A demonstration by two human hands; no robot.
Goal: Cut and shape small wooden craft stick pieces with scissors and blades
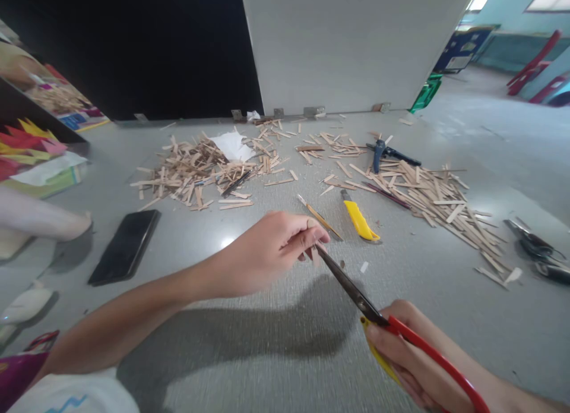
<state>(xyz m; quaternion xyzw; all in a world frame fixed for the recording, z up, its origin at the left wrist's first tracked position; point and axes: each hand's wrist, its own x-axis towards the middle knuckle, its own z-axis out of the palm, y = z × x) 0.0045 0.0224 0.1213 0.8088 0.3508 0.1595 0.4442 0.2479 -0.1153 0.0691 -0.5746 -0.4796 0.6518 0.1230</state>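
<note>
My left hand (271,252) is pinched shut on a small piece of wooden stick (314,255), held just above the grey floor. My right hand (403,356) is closed round the red and yellow handles of a pair of scissors (351,289). The dark blades reach up and left, and their tips meet the wooden piece at my left fingertips. A tiny cut chip (364,267) lies on the floor just right of the blades.
Piles of wooden sticks lie ahead left (191,172) and ahead right (436,199). A yellow utility knife (360,221), a thin blade tool (320,218), blue pliers (382,153), a black phone (127,245) and dark scissors (537,249) lie around. A white panel (347,44) stands behind.
</note>
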